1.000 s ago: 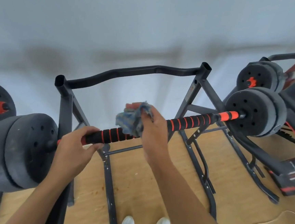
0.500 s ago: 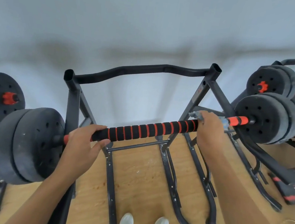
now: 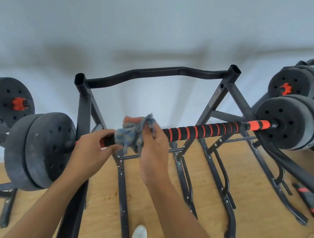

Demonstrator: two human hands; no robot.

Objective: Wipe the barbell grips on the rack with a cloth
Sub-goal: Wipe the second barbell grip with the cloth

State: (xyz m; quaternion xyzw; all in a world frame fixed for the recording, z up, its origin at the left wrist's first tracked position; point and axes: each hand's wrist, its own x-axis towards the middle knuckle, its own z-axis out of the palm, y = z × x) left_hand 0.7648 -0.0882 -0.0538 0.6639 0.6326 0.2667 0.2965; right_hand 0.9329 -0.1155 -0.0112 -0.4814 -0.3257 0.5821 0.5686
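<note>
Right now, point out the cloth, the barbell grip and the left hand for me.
cloth (image 3: 132, 133), head view, on the bunched blue fabric wrapped round the bar.
barbell grip (image 3: 200, 131), head view, on the bare black-and-orange striped foam.
left hand (image 3: 90, 152), head view, on the back of the hand.

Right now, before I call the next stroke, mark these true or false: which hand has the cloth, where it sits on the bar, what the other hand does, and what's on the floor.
1. The right hand holds the cloth around the barbell grip. True.
2. The cloth sits at the bar's right end by the weight plate. False: it is left of the middle, next to the left hand.
3. The left hand grips the bar. True.
4. The barbell lies on the floor. False: it rests on the rack.
</note>
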